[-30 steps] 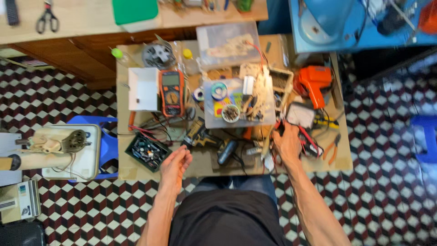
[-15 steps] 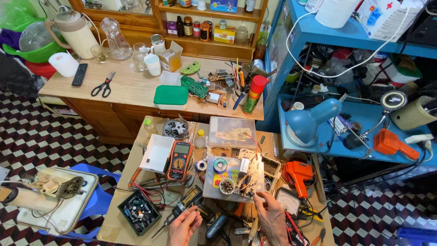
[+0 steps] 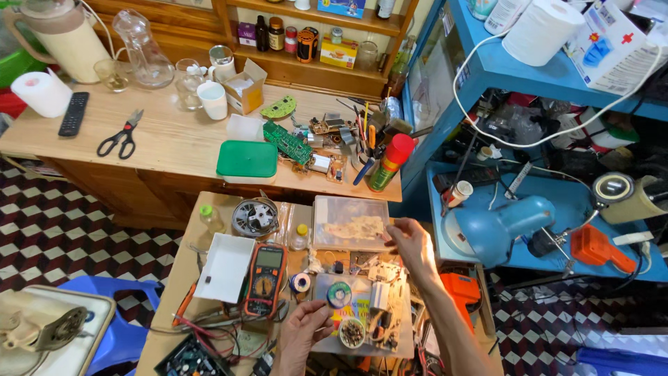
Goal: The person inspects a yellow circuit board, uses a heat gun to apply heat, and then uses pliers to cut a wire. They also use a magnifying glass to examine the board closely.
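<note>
A: Note your right hand (image 3: 412,245): fingers spread loosely, holding nothing, fingertips at the near right corner of the clear plastic box (image 3: 350,223).

B: And your left hand (image 3: 304,327)?

A: Curled, thumb and fingers resting on the near left edge of the flat tray (image 3: 362,313). I cannot tell whether it pinches anything.

B: The box's look?

A: Shallow, rectangular, see-through, pale clutter inside. It sits at the far end of the low table (image 3: 182,259), just behind the tray, right of the round metal fan motor (image 3: 255,217). An orange multimeter (image 3: 266,278) lies left of the tray.
</note>
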